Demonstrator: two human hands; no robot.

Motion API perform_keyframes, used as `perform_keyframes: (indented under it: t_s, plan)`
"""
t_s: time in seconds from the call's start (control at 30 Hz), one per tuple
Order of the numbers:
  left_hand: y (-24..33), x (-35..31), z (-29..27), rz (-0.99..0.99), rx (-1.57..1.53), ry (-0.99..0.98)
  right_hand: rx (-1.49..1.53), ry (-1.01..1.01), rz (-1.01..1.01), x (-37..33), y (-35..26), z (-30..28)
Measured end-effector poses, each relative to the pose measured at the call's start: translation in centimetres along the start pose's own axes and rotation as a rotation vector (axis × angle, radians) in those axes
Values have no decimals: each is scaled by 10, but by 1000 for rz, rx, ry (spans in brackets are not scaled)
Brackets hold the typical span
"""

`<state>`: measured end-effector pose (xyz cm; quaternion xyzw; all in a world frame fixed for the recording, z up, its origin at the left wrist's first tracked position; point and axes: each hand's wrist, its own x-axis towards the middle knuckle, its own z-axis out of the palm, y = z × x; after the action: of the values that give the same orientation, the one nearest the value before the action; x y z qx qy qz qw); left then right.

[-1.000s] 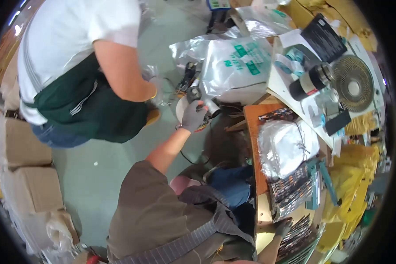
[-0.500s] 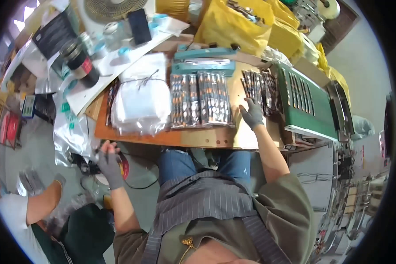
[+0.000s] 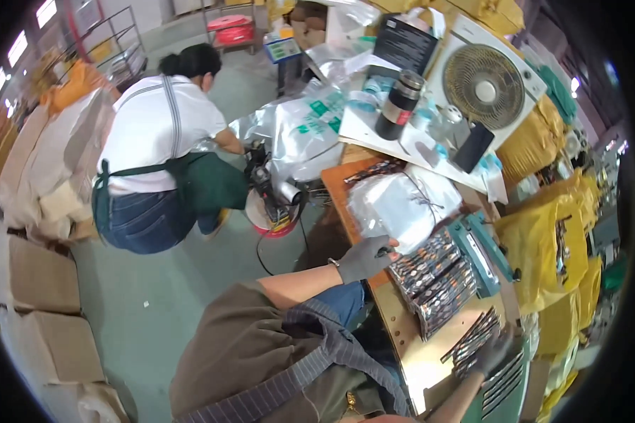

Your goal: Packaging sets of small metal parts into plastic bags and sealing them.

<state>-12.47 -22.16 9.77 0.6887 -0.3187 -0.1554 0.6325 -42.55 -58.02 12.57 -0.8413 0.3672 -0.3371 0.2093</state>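
Observation:
My left hand (image 3: 365,259), in a grey glove with bare fingertips, is over the table's near edge with its fingers apart and nothing visible in them. It is beside a stack of clear plastic bags (image 3: 404,204) tied with a dark cord. Clear packs of dark, orange-flecked rods (image 3: 441,282) that look like drill bits lie next to it. My right hand (image 3: 492,354), also gloved, rests at a pile of loose dark rods (image 3: 470,338); its fingers are blurred and partly hidden. Close by, more rods lie in a row on a green board (image 3: 502,384).
A teal heat sealer (image 3: 481,254) stands behind the packs. A black flask (image 3: 400,106), a phone (image 3: 473,146) and a fan (image 3: 485,90) are farther back. Yellow sacks (image 3: 543,240) line the far side. At left a co-worker (image 3: 159,141) bends over a tub; cartons (image 3: 42,273) stand along the wall.
The view has swung to the left, bringing the co-worker and cartons in. My left hand has risen from beside the table to near the bags. My right hand remains by the loose rods.

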Motion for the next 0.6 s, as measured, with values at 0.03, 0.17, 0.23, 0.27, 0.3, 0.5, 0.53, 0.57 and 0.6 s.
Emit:
perform_keyframes:
  t_s: [0.03, 0.17, 0.23, 0.27, 0.3, 0.5, 0.53, 0.57, 0.6]
  plan:
    - [-4, -6, -7, -25, -6, 14, 89, -67, -57, -1, -22, 32]
    - [-20, -30, -54, -3, -53, 185, 114, -408, -556, -33, -138, 153]
    - [-25, -33, -86, 2, -87, 258, 9, -569, -807, -57, -199, 192]
    - [-32, -33, -103, -16, -184, 361, -3, -645, -896, -66, -225, 204]
    - [-39, -32, -117, -35, -284, 457, -19, -720, -979, -74, -242, 216]
    - [-88, 15, -200, -27, -460, 725, -264, -791, -1091, -81, -272, 298]
    - [-99, 23, -208, -31, -469, 742, -305, -810, -1061, -79, -274, 308]
    - [-108, 28, -213, -37, -476, 755, -308, -810, -1046, -77, -274, 318]
    - [-107, 32, -215, -72, -480, 736, -297, -798, -1067, -74, -272, 326]
